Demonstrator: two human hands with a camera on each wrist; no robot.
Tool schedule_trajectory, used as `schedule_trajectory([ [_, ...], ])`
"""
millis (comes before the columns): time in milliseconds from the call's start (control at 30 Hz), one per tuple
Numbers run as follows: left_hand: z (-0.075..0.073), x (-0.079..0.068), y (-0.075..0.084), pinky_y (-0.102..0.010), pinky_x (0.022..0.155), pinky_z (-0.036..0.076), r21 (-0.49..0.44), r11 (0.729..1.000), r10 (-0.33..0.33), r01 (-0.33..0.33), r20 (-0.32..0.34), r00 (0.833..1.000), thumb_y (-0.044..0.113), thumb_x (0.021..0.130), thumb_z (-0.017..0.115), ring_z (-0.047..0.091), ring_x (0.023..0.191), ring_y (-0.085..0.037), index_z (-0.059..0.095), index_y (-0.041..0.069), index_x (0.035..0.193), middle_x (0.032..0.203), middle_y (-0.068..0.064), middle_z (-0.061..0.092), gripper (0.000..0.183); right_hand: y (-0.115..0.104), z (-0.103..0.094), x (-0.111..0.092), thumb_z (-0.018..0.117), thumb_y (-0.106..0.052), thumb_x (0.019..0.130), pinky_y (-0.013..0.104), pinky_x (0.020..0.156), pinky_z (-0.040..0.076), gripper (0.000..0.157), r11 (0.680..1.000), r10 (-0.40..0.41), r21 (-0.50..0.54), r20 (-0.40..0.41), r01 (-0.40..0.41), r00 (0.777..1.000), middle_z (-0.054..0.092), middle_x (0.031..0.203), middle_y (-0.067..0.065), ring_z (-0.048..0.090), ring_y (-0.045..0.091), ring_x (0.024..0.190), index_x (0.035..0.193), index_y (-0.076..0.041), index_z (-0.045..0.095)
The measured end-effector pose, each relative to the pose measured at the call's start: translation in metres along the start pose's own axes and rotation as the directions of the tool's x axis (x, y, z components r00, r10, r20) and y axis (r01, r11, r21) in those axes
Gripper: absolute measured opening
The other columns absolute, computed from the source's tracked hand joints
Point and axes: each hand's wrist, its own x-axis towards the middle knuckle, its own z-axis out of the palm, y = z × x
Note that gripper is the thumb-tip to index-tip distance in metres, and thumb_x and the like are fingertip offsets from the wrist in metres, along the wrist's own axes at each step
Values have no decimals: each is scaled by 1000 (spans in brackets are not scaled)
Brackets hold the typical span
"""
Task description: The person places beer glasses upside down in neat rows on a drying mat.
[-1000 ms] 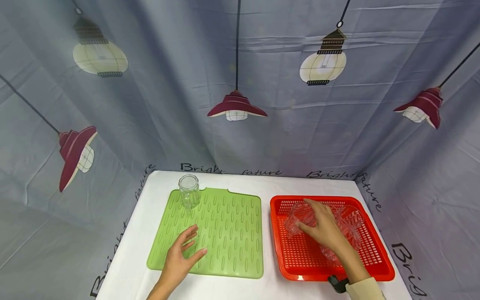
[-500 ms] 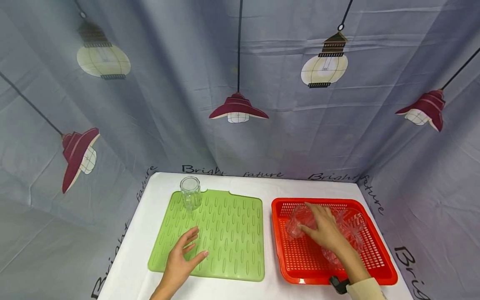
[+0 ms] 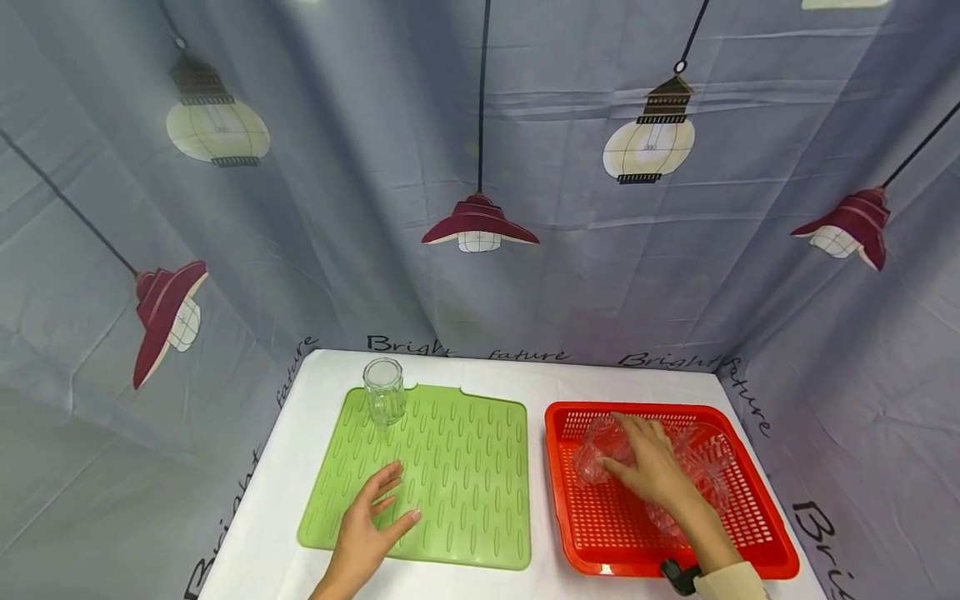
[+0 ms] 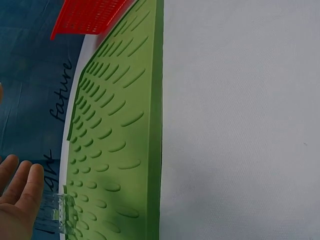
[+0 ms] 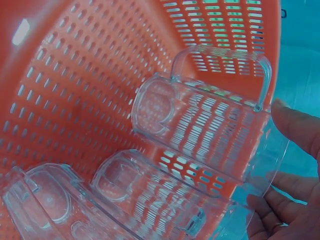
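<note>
My right hand [image 3: 652,471] reaches into the red plastic basket [image 3: 637,568], thumb and fingers around the rim end of a clear mug [image 5: 200,127]. That mug lies on its side, its handle towards the basket wall in the right wrist view. Beside it lie another clear mug [image 5: 162,195] and more clear glassware [image 5: 50,200]. My left hand [image 3: 360,533] hovers over the near left part of the green ridged mat [image 3: 457,492], fingers spread and holding nothing. A clear mug [image 3: 386,400] stands at the mat's far left corner.
The white table [image 3: 450,371] runs under both mat and basket, with a narrow strip between them. A grey-blue curtain [image 3: 337,208] printed with lamps surrounds the table at the back and sides. A dark band [image 3: 681,577] sits at my right wrist.
The mug at my right hand has turned slightly within the basket. Both hands stay almost where they were; the whole head view has shifted a little downward.
</note>
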Motion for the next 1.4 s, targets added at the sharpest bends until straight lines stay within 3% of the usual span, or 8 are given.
schedule_trajectory([
  [367, 3, -1, -2, -39, 117, 57, -19, 1000, -2, 2, 9, 1000, 26, 86, 93, 58, 146, -31, 53, 27, 155, 160, -9, 57, 80, 1, -5, -7, 89, -28, 90, 83, 117, 34, 82, 999, -5, 42, -3, 5, 1000, 52, 156, 31, 39, 54, 146, 155, 0, 50],
  [767, 9, -1, 0, -39, 117, 58, -20, 999, 42, -42, 13, 999, 21, 87, 92, 60, 145, -30, 55, 30, 153, 156, -1, 61, 76, -13, -24, -30, 86, -51, 90, 79, 107, 50, 87, 989, 28, 147, -87, -15, 996, 56, 152, 15, 56, 44, 139, 159, -14, 48],
  [900, 11, -1, 0, -38, 116, 58, -18, 998, 53, -53, 17, 998, 20, 87, 92, 60, 144, -30, 55, 31, 152, 156, 0, 61, 76, -22, -30, -40, 89, -49, 88, 76, 105, 54, 86, 981, 27, 196, -140, 1, 990, 56, 151, 8, 59, 38, 135, 158, -19, 50],
  [967, 12, -1, 0, -37, 117, 58, -18, 998, 57, -57, 20, 998, 20, 87, 92, 60, 144, -30, 56, 31, 152, 156, 2, 61, 75, -27, -32, -44, 91, -44, 87, 69, 104, 59, 84, 978, 18, 207, -174, 18, 985, 57, 150, 4, 60, 31, 132, 158, -23, 51],
  [1067, 14, -2, 1, -38, 117, 57, -34, 998, 60, -59, 32, 998, 19, 86, 92, 60, 145, -31, 57, 30, 151, 156, 3, 61, 75, -35, -33, -52, 94, -32, 85, 37, 109, 61, 83, 970, -6, 235, -214, 57, 977, 59, 149, -2, 60, 18, 128, 157, -29, 53],
  [1133, 16, -2, 2, -38, 117, 57, -44, 997, 62, -60, 45, 997, 19, 86, 92, 59, 145, -33, 57, 29, 151, 156, 2, 61, 75, -40, -32, -57, 95, -23, 83, 14, 108, 53, 84, 960, -26, 266, -233, 89, 972, 60, 148, -4, 60, 11, 127, 156, -31, 53],
  [1200, 17, -3, 4, -39, 118, 56, -68, 996, 55, -51, 64, 996, 18, 86, 92, 58, 146, -34, 57, 29, 151, 157, 2, 60, 75, -45, -31, -62, 95, -17, 82, 1, 107, 43, 86, 945, -49, 302, -245, 125, 968, 61, 147, -4, 59, 4, 127, 156, -31, 54],
  [1400, 22, -3, 5, -42, 119, 56, -69, 996, 54, -48, 88, 995, 19, 87, 92, 58, 147, -31, 56, 32, 151, 157, 2, 59, 75, -55, -27, -69, 97, -16, 79, 9, 107, 48, 88, 943, -78, 297, -247, 152, 966, 63, 146, -8, 59, -2, 128, 155, -28, 56],
])
